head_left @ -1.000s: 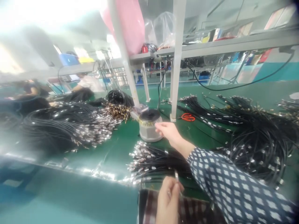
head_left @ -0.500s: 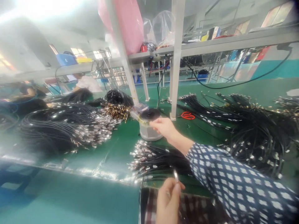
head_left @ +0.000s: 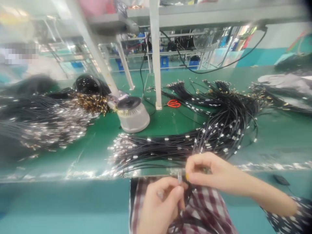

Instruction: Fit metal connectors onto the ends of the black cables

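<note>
Just off the bench's (head_left: 280, 136) near edge, over checked cloth (head_left: 214, 204), both hands are now at one spot. Change: half a second ago the right hand (head_left: 209, 169) was out at the round white dispenser (head_left: 134, 119); it's back beside the left hand (head_left: 159, 200), thumb and finger pinched on a small yellow piece (head_left: 187, 176). Probably from the dispenser's rim, my guess. Left is still clamped on a silver connector (head_left: 179, 177), tip poking up past the fingertips. Piece sits just right of the connector; contact or gap, can't tell. Meaning: reach is over, piece and connector are side by side. Dispenser now stands hands-off, left of centre, behind the black cable bundle (head_left: 158, 148) along the near edge. Orange-handled scissors (head_left: 173, 103) farther in, toward the far edge. Camera has tipped down too.
</note>
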`<control>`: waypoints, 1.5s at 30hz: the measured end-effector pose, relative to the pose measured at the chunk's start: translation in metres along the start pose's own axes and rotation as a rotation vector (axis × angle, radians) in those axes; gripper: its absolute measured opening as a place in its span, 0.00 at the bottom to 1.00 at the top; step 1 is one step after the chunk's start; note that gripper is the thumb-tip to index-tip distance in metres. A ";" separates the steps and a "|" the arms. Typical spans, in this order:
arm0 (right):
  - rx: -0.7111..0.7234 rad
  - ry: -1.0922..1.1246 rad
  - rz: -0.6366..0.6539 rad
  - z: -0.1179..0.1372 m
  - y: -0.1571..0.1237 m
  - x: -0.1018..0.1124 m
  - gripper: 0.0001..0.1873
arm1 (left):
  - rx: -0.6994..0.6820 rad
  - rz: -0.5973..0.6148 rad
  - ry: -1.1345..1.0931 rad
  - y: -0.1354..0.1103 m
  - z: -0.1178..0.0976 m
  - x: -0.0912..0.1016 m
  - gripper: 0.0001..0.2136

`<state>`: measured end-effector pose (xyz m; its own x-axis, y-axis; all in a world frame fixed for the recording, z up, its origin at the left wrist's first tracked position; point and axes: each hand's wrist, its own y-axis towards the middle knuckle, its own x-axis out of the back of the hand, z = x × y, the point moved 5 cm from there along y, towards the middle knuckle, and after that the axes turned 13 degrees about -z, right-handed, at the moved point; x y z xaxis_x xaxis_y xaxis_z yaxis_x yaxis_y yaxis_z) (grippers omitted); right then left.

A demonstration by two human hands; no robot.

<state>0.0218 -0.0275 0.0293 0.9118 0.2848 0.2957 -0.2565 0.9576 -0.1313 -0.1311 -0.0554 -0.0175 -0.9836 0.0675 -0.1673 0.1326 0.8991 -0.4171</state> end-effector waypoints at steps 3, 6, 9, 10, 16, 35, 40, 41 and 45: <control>0.032 -0.043 0.004 0.003 -0.008 0.003 0.10 | 0.024 -0.036 -0.007 -0.008 -0.005 -0.006 0.10; 0.027 -0.054 0.017 0.005 -0.011 0.004 0.09 | -0.004 -0.104 -0.008 -0.013 -0.011 -0.008 0.11; 0.039 -0.069 0.027 0.008 -0.012 0.005 0.08 | -0.049 -0.152 0.032 -0.015 -0.013 -0.007 0.14; 0.043 -0.075 0.026 0.009 -0.012 0.006 0.08 | -0.054 -0.157 0.041 -0.015 -0.012 -0.006 0.14; 0.089 -0.106 0.021 0.012 -0.012 0.006 0.07 | -0.004 -0.094 0.049 -0.011 -0.001 -0.003 0.19; 0.031 -0.095 -0.003 0.016 -0.016 0.003 0.05 | -0.072 -0.179 0.061 -0.019 -0.012 -0.006 0.12; -0.036 -0.088 -0.037 0.013 -0.015 0.000 0.06 | -0.079 -0.181 0.078 -0.019 -0.012 -0.006 0.13; -0.049 -0.086 -0.050 0.013 -0.014 -0.001 0.06 | -0.088 -0.201 0.085 -0.020 -0.012 -0.005 0.12; -0.106 -0.102 -0.101 0.012 -0.014 -0.002 0.08 | -0.114 -0.237 0.111 -0.022 -0.012 -0.006 0.13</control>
<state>0.0201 -0.0414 0.0415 0.8924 0.1956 0.4066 -0.1252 0.9731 -0.1933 -0.1300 -0.0705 0.0030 -0.9937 -0.1091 0.0242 -0.1110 0.9379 -0.3285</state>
